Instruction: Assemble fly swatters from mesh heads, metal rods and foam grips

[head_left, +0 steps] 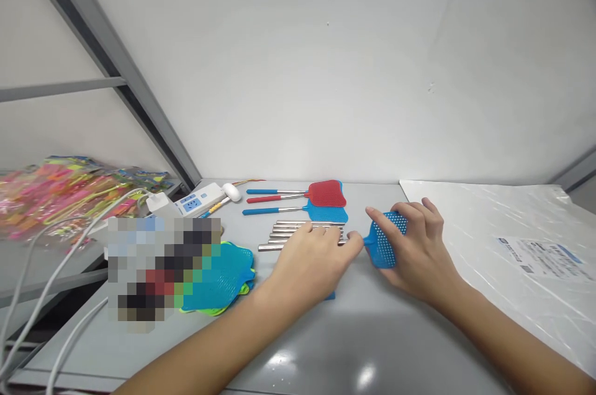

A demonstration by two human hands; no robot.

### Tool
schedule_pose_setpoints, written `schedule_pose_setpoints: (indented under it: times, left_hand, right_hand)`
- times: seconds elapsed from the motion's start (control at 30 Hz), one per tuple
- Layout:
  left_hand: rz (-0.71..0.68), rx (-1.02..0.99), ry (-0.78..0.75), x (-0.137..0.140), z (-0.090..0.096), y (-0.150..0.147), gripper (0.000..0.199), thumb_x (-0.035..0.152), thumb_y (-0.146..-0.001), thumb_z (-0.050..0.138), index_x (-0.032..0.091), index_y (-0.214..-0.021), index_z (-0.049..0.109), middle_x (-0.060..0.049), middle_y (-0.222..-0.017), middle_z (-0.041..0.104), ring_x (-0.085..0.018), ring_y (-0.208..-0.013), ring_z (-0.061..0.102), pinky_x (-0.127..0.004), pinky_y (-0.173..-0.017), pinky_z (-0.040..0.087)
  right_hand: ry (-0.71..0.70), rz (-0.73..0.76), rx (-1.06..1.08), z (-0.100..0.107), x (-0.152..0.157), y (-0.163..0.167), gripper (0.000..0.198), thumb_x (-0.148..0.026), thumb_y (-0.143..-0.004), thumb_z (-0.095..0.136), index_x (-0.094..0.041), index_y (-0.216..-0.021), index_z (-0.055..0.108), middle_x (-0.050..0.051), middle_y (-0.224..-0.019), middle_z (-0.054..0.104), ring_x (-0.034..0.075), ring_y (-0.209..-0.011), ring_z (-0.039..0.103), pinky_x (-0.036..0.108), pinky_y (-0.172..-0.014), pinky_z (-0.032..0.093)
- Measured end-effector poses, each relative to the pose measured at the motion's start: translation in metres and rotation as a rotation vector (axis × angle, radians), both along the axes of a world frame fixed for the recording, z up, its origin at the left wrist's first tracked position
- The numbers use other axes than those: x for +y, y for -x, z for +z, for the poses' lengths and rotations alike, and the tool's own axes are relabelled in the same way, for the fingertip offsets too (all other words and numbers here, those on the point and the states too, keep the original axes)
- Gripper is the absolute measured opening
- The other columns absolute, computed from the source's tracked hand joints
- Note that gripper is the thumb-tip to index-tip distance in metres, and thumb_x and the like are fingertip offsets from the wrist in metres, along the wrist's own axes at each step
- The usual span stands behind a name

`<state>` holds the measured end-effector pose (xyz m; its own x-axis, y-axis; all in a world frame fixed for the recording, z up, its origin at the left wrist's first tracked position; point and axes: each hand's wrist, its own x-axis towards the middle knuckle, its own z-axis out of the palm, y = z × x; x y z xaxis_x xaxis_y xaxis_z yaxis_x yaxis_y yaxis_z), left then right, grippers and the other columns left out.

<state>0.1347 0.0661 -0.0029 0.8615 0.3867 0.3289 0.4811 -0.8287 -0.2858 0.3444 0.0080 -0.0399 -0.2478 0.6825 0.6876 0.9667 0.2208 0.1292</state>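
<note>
My right hand (416, 252) is closed around a blue fly swatter head (384, 243), its perforated face between thumb and fingers and its short neck pointing left. At that neck are the fingertips of my left hand (311, 261), which is curled, back upward, over a row of shiny metal tubes (274, 238). Its palm side is hidden, so what it grips is not visible. Under the left wrist a small blue piece (330, 295) pokes out. Behind the tubes lie long-handled fly swatters, one red (328, 193) and a blue one (326, 211) among them.
Loose blue and green swatter heads (218, 280) are stacked at left beside a pixelated patch. Farther back sits a white power strip (200, 199) with cables. Plastic-bagged colourful goods (69, 202) fill the far left. White sheeting (470, 221) with a label covers the right side.
</note>
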Motion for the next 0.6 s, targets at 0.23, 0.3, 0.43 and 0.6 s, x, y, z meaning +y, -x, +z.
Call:
schedule_pose_setpoints:
  times: [0.23,0.3,0.43,0.6]
  left_hand:
    - [0.075,0.019,0.116,-0.002,0.009,-0.003,0.019,0.011,-0.084,0.048,0.023,-0.099,0.052,-0.001,-0.074,0.060,-0.018,-0.059,0.055,-0.028,-0.048,0.026]
    - [0.102,0.002,0.171,-0.006,0.012,0.001,0.019,0.009,-0.082,0.048,0.023,-0.094,0.051,0.000,-0.072,0.060,-0.018,-0.055,0.054,-0.028,-0.046,0.023]
    - [0.093,-0.022,0.279,-0.014,0.018,0.007,0.015,0.009,-0.082,0.046,0.023,-0.085,0.047,0.003,-0.064,0.056,-0.017,-0.050,0.051,-0.030,-0.044,0.021]
    - [0.093,-0.031,0.297,-0.017,0.012,0.006,0.013,0.010,-0.083,0.048,0.022,-0.087,0.048,0.000,-0.071,0.058,-0.020,-0.059,0.057,-0.029,-0.044,0.028]
  right_hand:
    - [-0.130,0.023,-0.078,-0.002,0.010,-0.007,0.055,-0.036,-0.072,0.066,-0.027,-0.124,0.050,0.010,-0.109,0.040,0.030,-0.106,0.042,0.060,-0.105,0.028]
    - [-0.240,0.025,-0.115,-0.002,0.013,-0.008,0.050,-0.035,-0.074,0.066,-0.029,-0.121,0.052,0.009,-0.107,0.041,0.028,-0.103,0.043,0.058,-0.104,0.029]
    - [-0.395,0.036,-0.182,-0.004,0.016,-0.012,0.047,-0.034,-0.075,0.069,-0.035,-0.119,0.052,0.007,-0.105,0.042,0.024,-0.097,0.045,0.055,-0.101,0.032]
    - [-0.318,0.102,-0.176,-0.004,0.016,-0.013,0.038,-0.052,-0.077,0.066,-0.029,-0.106,0.057,0.007,-0.096,0.048,0.025,-0.089,0.049,0.056,-0.098,0.032]
